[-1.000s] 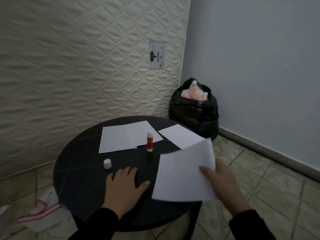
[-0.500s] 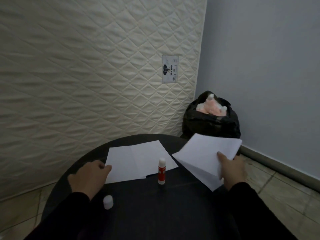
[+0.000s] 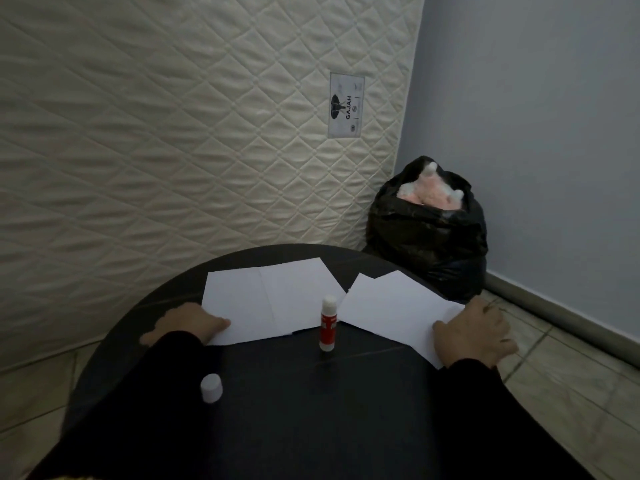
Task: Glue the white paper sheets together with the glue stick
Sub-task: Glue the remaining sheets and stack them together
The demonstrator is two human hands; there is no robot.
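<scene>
Head view: left hand (image 3: 188,323) fingers lie flat on the left paper sheets (image 3: 266,299). Right hand (image 3: 474,336) fingers lie flat on the right paper sheets (image 3: 391,311) at the bench (image 3: 311,410) edge. One glue stick (image 3: 328,323) stands between them, one cap (image 3: 211,388) nearer, bare bench around it.

I've laid the sheet (image 3: 391,313) from my right hand (image 3: 476,336) down flat on the table (image 3: 311,410) (over the right-hand sheet), palm resting on its corner. My left hand (image 3: 188,323) now touches the left sheet's (image 3: 263,299) edge.
</scene>
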